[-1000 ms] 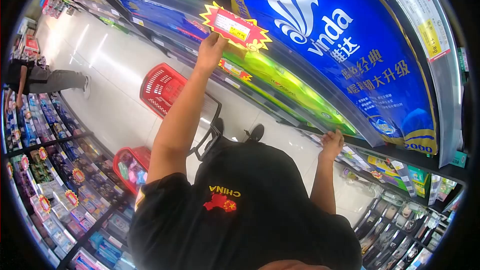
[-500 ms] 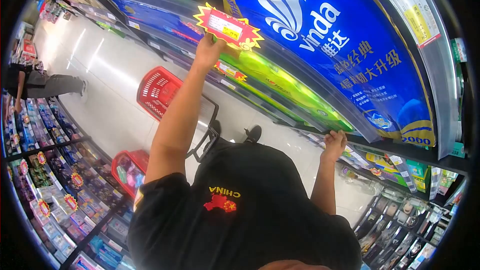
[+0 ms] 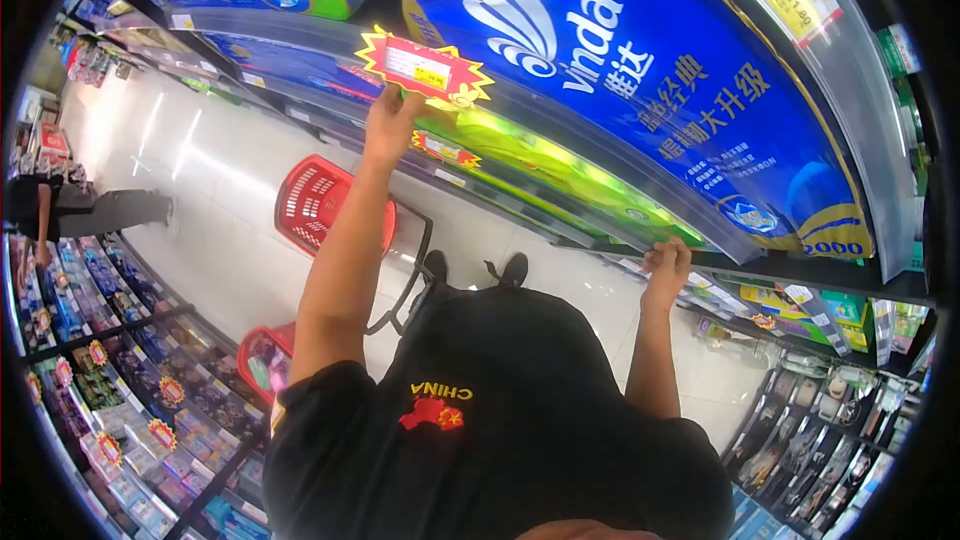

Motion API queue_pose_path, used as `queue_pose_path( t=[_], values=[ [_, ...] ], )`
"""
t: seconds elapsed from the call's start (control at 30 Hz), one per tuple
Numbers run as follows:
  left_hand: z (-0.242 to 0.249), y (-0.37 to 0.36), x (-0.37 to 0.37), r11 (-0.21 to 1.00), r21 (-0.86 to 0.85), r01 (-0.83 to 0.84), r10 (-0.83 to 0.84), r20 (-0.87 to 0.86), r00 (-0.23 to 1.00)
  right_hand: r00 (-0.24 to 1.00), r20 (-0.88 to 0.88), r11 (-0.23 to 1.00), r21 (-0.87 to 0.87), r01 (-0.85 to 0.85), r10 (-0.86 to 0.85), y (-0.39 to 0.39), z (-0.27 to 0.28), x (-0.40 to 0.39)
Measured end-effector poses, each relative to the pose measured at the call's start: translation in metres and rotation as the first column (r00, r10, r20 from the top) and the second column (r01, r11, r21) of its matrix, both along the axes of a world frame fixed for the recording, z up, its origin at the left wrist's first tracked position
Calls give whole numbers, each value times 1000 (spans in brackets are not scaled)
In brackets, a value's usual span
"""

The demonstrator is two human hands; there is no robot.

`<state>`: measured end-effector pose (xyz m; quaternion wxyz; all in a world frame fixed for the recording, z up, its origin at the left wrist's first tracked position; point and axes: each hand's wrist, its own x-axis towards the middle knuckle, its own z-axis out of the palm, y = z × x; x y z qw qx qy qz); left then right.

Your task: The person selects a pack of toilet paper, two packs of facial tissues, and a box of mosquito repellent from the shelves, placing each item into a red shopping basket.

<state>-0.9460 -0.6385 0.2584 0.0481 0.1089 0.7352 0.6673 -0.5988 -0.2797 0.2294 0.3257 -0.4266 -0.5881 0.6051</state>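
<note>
My left hand [image 3: 393, 128] is raised to the shelf front, with its fingers closed at the lower edge of a red and yellow starburst price sign [image 3: 425, 70]. Fingers curled, my right hand [image 3: 667, 268] touches the shelf's front edge beside the corner of a green tissue pack [image 3: 600, 195]. What those fingers grip, if anything, is hidden. Above both hands stands a large blue Vinda tissue pack [image 3: 640, 70] behind a clear plastic shelf guard [image 3: 560, 150]. A second starburst sign [image 3: 446, 149] hangs lower, beneath my left hand.
A red shopping basket [image 3: 318, 202] on a dark-framed cart stands on the pale floor left of my feet. Another red basket [image 3: 262, 360] holds goods. At far left a person [image 3: 110, 210] is beside stocked shelves [image 3: 140, 380]. More racks [image 3: 820, 440] stand lower right.
The view has shifted slightly, so the shelf and the starburst sign sit further left. Both hands stay at about the same places on the shelf front.
</note>
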Motion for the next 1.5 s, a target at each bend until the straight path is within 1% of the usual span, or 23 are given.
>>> queue_pose_path(
  t=[0.07,0.13,0.17,0.23,0.33,0.37,0.53,0.63,0.67,0.73,0.83,0.93,1.03,1.13,1.23,1.33,1.43,1.5],
  values=[
    [-10,1,-3,999,33,-10,10,-7,1000,999,15,996,84,-43,42,1,2,0],
    [-16,3,-5,997,72,-26,30,-45,999,998,54,984,179,-18,9,-3,9,-4],
    [-23,4,-7,996,66,-63,68,-64,996,997,74,975,224,-9,-8,-5,12,-5],
    [-36,6,-12,989,54,-136,141,-103,985,998,70,967,252,-16,-2,-8,17,-5],
    [-48,2,-21,971,-109,-212,196,-145,970,999,46,951,308,-35,22,-5,14,-3],
    [-51,0,-24,969,-118,-215,197,-147,969,999,35,944,328,-42,32,-3,12,-2],
    [-61,-3,-35,960,-157,-230,213,-116,970,999,38,953,300,-41,31,0,15,-3],
    [-60,-7,-40,949,-241,-203,168,-156,973,999,31,956,288,-46,39,1,17,-3],
    [-61,-7,-38,948,-242,-208,173,-158,972,999,29,958,285,-46,40,1,17,-3],
    [-35,-3,-25,945,-243,-218,182,-161,970,999,17,956,293,-36,32,3,15,-3],
    [-20,-4,-21,919,-349,-186,145,-141,979,1000,-12,953,301,-22,27,1,17,-4],
    [-29,-2,-25,965,-189,-181,136,-230,964,999,-26,952,304,-24,34,1,17,-4],
    [-29,-8,-29,917,-368,-153,78,-212,974,998,-6,953,298,-52,56,4,16,-2],
    [-31,2,-21,971,-117,-207,154,-352,923,997,15,951,300,-80,79,2,14,-2],
    [-23,12,-7,954,24,-299,294,-271,916,993,41,928,353,-120,112,-3,14,-5],
    [-7,14,7,939,-120,-321,287,-239,928,989,44,916,374,-147,141,-3,9,-6],
    [-11,13,2,927,-165,-337,283,-284,916,990,49,927,347,-142,133,-2,8,-8],
    [-17,8,-3,921,-223,-320,231,-352,907,991,47,931,339,-136,128,0,6,-9]
  ],
)
